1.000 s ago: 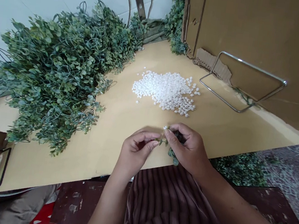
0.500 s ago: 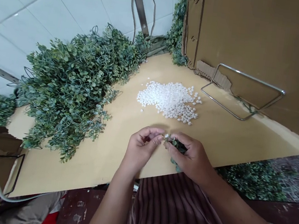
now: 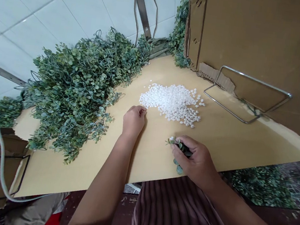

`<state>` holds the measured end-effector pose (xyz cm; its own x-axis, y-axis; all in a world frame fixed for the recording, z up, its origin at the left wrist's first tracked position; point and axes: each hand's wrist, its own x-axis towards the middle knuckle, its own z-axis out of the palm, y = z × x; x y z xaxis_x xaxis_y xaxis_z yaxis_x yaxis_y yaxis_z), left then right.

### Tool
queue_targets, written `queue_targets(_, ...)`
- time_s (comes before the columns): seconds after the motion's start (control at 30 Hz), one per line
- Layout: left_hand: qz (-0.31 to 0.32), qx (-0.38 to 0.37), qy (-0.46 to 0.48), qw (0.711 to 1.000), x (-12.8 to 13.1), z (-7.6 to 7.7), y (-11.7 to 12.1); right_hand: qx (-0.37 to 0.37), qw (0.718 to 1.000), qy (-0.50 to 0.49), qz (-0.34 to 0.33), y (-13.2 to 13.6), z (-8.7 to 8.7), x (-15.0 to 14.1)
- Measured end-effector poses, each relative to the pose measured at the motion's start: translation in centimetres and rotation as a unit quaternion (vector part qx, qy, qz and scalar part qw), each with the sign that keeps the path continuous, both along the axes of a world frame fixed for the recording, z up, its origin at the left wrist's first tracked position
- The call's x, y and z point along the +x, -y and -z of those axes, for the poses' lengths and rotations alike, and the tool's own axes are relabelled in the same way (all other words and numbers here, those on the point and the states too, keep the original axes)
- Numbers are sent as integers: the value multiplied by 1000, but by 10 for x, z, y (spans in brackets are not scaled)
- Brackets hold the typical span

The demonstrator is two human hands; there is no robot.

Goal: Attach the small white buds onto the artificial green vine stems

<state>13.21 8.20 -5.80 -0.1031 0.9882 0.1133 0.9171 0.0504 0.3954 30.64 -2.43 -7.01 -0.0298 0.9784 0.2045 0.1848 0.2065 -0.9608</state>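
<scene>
So our right hand (image 3: 197,159) has a leafy green sprig (image 3: 180,145) pinched between thumb and fingers, with a white bead (image 3: 172,138) up by the thumb tip. Our left hand (image 3: 133,120) is farther out, fingers curled in and thumb close to forefinger, right beside the near edge of the white bead pile (image 3: 170,100); we can't tell if it's gripping one. Big heap of greenery (image 3: 78,87) left of that hand

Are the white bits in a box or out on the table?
Out: the white bits lie piled on the table, a few scattered apart.
</scene>
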Motion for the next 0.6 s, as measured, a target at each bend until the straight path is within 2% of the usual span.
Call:
queue_targets(0.17, -14, 1, 30, 999, -4, 1, -6, -13, 1000, -11, 5, 0, -1, 2)
queue_targets(0.23, -24, 3, 128, 991, -3, -2, -2, -18, 1000, -21, 8, 0, -1, 2)
queue_targets(0.27, -26, 3, 205, 978, 0, -3, 3, -20, 999, -28, 9, 0, -2, 2)
queue_targets(0.3, -24, 2, 292, 956, 3, -6, 10, -25, 999, -35, 10, 0, -2, 2)
queue_targets(0.4, 10, -20, 518, 855, 17, -12, 43, -38, 998, -54, 12, 1, -4, 3)
queue_targets(0.5, 19, -97, 613, 784, 30, -13, 76, -40, 997, -60, 13, 1, -5, 2)
queue_targets(0.6, -1, -141, 638, 757, 37, -9, 94, -38, 998, -53, 11, 1, -6, 2)
